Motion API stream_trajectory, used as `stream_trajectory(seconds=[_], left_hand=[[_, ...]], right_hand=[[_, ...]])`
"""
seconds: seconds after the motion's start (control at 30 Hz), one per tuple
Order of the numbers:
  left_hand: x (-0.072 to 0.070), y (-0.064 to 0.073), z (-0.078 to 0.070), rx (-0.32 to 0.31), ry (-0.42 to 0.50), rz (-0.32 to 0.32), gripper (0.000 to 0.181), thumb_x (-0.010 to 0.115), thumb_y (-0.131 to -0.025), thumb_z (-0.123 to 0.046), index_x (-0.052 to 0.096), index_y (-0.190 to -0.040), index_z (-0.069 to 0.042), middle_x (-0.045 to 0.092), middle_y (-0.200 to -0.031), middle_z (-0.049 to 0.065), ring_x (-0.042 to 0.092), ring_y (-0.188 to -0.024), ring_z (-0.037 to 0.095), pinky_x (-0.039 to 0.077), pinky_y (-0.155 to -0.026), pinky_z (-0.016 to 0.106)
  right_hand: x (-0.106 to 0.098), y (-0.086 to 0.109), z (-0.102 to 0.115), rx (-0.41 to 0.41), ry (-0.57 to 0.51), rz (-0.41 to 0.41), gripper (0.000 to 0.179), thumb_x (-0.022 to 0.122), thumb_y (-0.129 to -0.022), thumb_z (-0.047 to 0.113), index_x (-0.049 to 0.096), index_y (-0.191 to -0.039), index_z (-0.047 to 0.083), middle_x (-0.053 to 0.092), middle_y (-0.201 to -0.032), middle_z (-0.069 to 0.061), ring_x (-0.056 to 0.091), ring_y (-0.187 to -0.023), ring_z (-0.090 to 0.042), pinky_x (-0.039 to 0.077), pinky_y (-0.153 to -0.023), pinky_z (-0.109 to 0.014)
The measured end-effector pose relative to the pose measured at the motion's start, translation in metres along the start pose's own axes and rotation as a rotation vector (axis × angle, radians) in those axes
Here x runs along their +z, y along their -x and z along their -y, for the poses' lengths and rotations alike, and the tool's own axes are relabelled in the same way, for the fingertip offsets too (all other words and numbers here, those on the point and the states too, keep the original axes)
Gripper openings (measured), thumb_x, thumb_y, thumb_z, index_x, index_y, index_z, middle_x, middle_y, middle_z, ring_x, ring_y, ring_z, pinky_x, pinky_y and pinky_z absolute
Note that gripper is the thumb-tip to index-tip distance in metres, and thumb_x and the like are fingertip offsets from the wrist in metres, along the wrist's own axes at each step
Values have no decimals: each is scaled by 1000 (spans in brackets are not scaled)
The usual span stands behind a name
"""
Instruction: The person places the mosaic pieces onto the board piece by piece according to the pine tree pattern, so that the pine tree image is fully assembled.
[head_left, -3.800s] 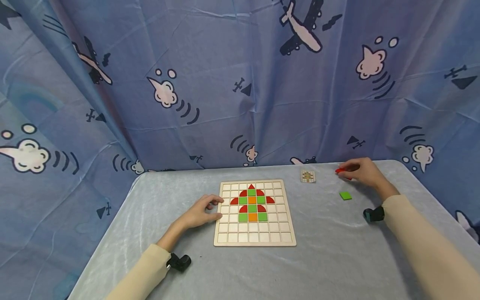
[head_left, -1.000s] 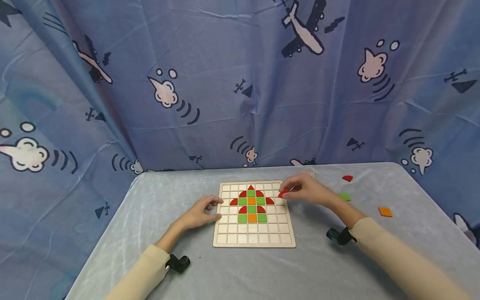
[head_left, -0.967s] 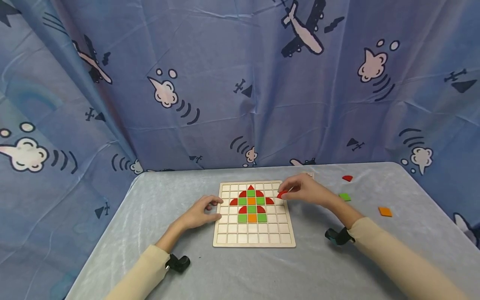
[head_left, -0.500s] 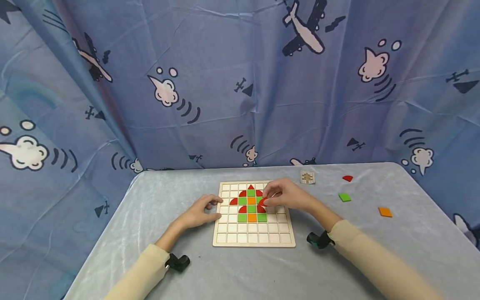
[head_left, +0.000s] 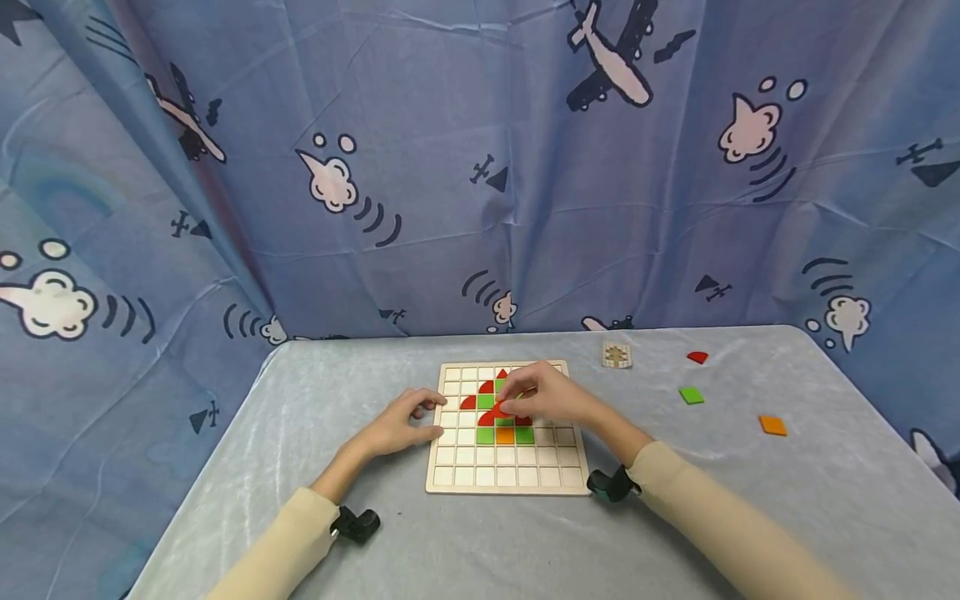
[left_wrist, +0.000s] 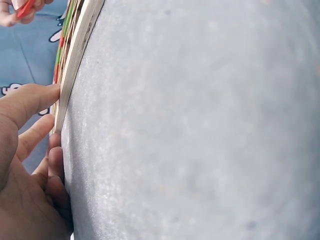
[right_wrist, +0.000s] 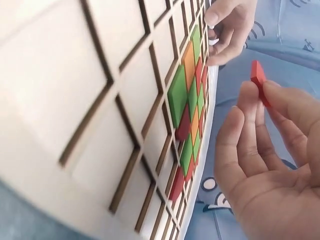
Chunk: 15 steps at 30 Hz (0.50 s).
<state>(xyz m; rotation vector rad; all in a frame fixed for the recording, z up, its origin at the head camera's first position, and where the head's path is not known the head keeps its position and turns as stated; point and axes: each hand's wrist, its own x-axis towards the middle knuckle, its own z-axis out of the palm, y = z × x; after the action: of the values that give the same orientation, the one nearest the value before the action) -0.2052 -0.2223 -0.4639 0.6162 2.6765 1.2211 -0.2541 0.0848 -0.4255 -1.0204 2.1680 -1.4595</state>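
Observation:
A square wooden grid board [head_left: 465,477] lies on the table, its middle cells filled with green, orange and red tiles in a stepped pattern. My right hand [head_left: 551,393] is over the middle of the board and pinches a red tile [right_wrist: 258,77] between thumb and fingertips. The right wrist view shows that tile nearly edge-on, raised off the grid. Part of the pattern's right side is hidden behind this hand in the head view. At the board's left edge, my left hand [head_left: 401,423] rests with thumb and fingertips touching the rim, fingers loosely bent.
Right of the board lie a green square tile [head_left: 692,395], an orange square tile [head_left: 773,426] and a red quarter-circle tile [head_left: 697,357]. A small pattern card [head_left: 617,356] lies near the table's back edge. A blue printed curtain [head_left: 420,200] hangs behind.
My right hand has picked up a red tile at the far right and carried it left over the board's middle. The orange tile and pattern card have come into view. My left hand has stayed put.

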Motion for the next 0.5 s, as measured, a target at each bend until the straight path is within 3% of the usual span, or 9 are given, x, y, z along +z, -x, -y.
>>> stream_trajectory(seconds=[0.23, 0.5], left_hand=[[0, 1, -1, -6, -7, -1, 44, 77, -92, -15, 61, -131, -4, 55, -122, 13, 52, -104, 29, 42, -92, 49], [0, 1, -2, -8, -8, 0, 44, 76, -93, -15, 60, -132, -4, 55, -123, 14, 52, -105, 28, 42, -92, 45]], right_hand=[[13, -9, 2, -9, -15, 45, 4, 74, -93, 2, 75, -96, 0, 70, -94, -8, 64, -82, -25, 55, -73, -33], [26, -18, 2, -9, -21, 81, 4, 72, -91, -3, 74, -91, 1, 70, -82, -9, 63, -69, -27, 54, -63, -34]])
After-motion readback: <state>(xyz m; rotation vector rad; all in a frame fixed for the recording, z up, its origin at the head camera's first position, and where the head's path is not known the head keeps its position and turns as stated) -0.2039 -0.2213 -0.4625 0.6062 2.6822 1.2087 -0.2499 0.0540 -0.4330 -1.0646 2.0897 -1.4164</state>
